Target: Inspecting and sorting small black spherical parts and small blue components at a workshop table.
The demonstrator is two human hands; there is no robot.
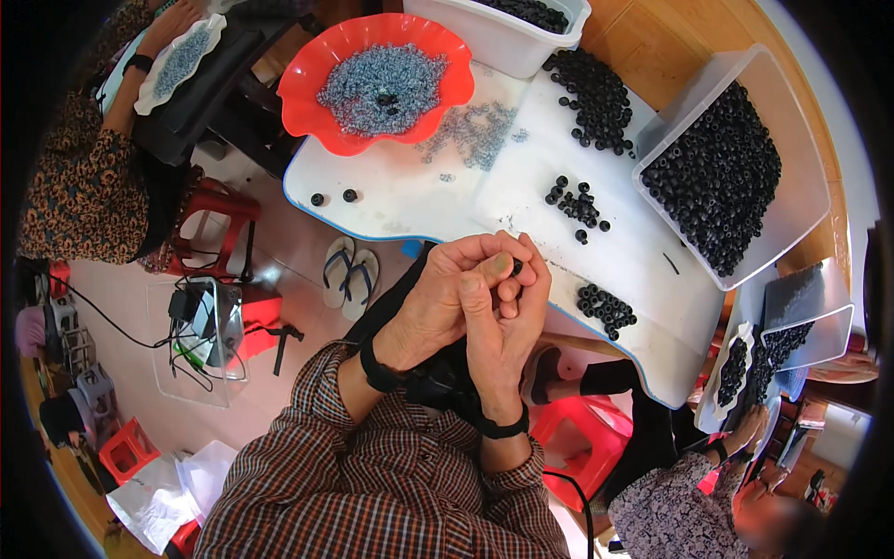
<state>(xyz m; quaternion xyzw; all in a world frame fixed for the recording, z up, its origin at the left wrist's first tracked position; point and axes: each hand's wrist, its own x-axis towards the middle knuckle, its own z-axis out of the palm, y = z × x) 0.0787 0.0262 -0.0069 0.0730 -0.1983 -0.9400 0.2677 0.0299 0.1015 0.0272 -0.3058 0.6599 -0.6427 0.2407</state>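
Note:
Above the table's near edge, my left hand [430,300] and my right hand [507,326] are brought together, fingers curled in. A small round black part [517,266] sits pinched at the fingertips, between the left thumb and the fingers. My right hand's fingers close around the same spot; whether they hold anything else is hidden. Nearest on the table are a small pile of black ring-shaped parts [605,309] to the right and a loose cluster of black parts [579,207] beyond it. Two single black parts [333,197] lie at the left.
A red wavy-rimmed bowl [303,93] holds small clear-grey pieces, some spilled beside it. A tilted clear bin [792,200] of black parts stands right; a white tub [484,45] is behind. Other people [88,200] work at left and lower right [670,508]. Red stools [582,433] stand below.

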